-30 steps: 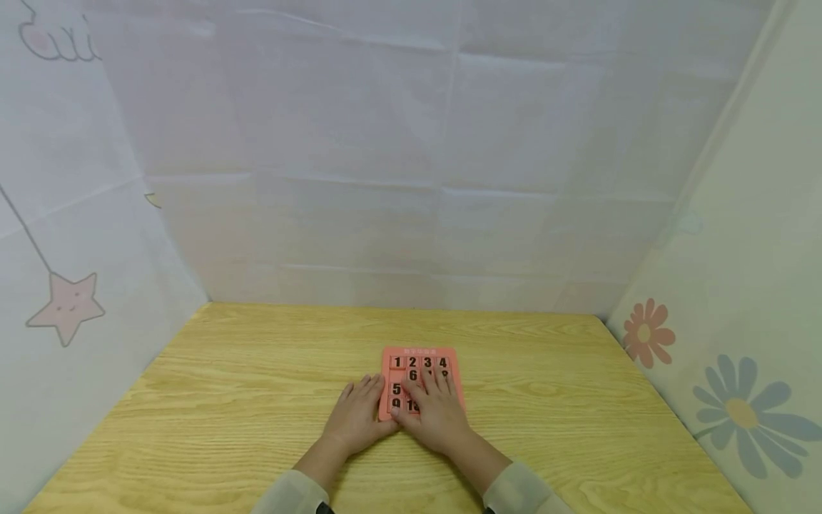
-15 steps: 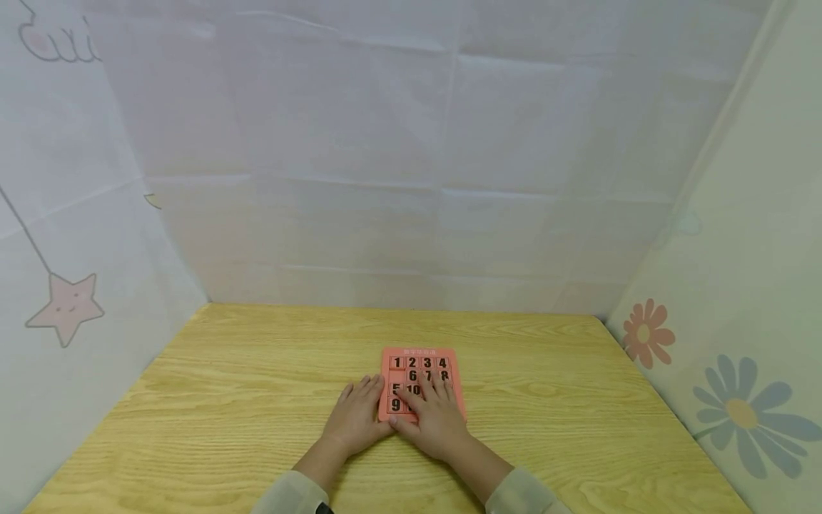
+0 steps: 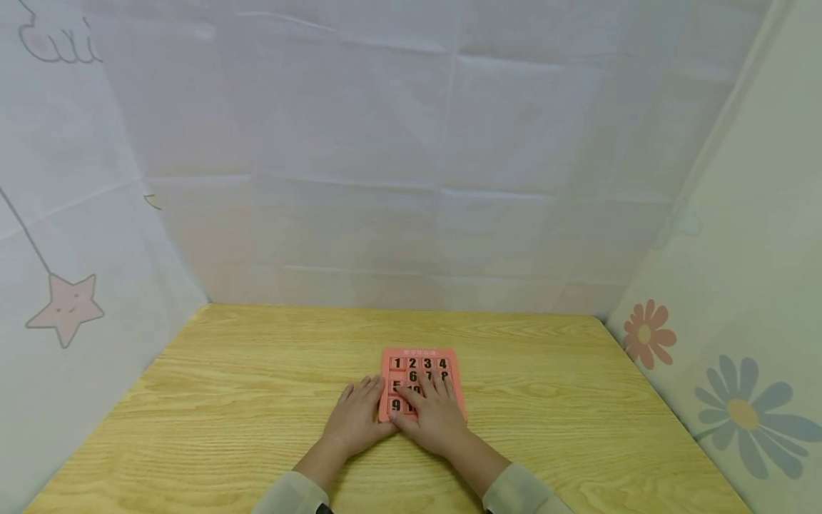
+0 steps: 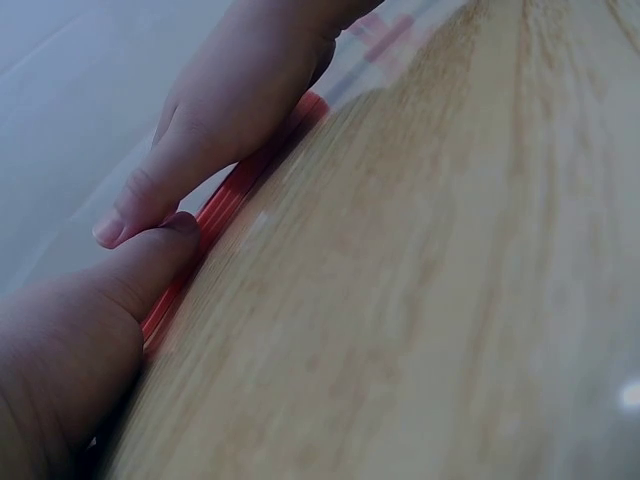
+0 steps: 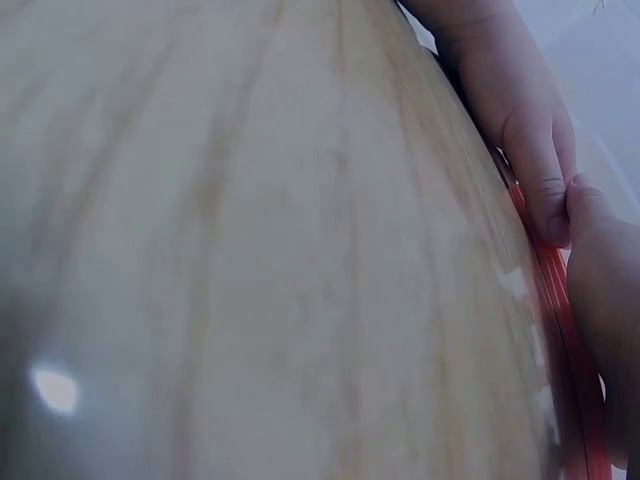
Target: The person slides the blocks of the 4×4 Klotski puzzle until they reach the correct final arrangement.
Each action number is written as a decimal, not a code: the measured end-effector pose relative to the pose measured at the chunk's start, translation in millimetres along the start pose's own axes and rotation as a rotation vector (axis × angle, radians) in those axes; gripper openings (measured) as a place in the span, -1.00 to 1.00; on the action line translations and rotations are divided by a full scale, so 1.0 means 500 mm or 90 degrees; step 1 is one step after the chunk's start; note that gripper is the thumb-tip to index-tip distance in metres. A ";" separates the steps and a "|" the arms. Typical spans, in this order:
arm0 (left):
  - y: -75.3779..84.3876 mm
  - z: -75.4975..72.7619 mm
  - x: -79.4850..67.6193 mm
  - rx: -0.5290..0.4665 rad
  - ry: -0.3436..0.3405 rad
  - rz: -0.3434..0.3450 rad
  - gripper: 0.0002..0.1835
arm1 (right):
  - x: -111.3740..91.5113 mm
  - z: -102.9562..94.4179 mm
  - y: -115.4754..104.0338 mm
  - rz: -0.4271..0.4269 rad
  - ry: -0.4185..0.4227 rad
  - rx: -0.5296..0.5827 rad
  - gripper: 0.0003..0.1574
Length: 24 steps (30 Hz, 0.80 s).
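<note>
A pink number sliding puzzle [image 3: 419, 353] lies flat on the wooden table, its black-numbered tiles partly covered by fingers. My left hand [image 3: 355, 420] holds it at the near left corner, fingers along the left side and thumb at the near edge. Over the right part of the board spreads my right hand [image 3: 437, 421], its index fingertip on the 5 tile [image 3: 395, 386]. A gap shows in the left column, just beyond that tile. In the left wrist view the two thumbs meet by the puzzle's red edge [image 4: 234, 192]; the right wrist view shows this edge [image 5: 560, 300] too.
The wood-grain table [image 3: 257, 371] extends around the puzzle on all sides. Pale cloth walls enclose it: a back sheet [image 3: 385, 178], a left sheet with a pink star [image 3: 67, 307], and a right sheet with printed flowers [image 3: 741, 414].
My right index finger has come down onto the 5 tile, which has slid slightly away from me. The right thumb has shifted a little at the near edge. My left hand stays put.
</note>
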<state>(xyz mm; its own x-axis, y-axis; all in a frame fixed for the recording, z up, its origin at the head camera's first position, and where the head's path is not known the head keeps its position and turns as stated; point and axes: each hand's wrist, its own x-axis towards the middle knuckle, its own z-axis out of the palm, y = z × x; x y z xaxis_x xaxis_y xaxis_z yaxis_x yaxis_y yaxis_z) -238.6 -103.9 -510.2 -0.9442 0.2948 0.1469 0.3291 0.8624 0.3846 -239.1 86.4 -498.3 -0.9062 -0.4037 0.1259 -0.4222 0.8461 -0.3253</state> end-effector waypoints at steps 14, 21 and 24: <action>0.003 -0.001 0.000 0.001 -0.002 -0.009 0.04 | 0.008 -0.001 -0.002 0.005 0.004 -0.003 -0.24; 0.004 -0.002 0.001 -0.004 0.000 -0.009 0.04 | 0.016 -0.005 -0.001 0.005 0.007 -0.018 -0.23; 0.005 -0.001 0.002 0.000 0.004 -0.008 0.05 | 0.021 -0.002 0.003 0.011 0.005 -0.022 -0.22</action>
<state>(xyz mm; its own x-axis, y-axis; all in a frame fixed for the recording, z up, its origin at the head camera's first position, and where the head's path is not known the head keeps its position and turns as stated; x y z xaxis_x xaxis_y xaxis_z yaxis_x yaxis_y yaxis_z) -238.9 -101.8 -508.5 -0.9483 0.2809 0.1476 0.3168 0.8659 0.3871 -249.4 83.6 -496.6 -0.9135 -0.3863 0.1272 -0.4067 0.8646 -0.2952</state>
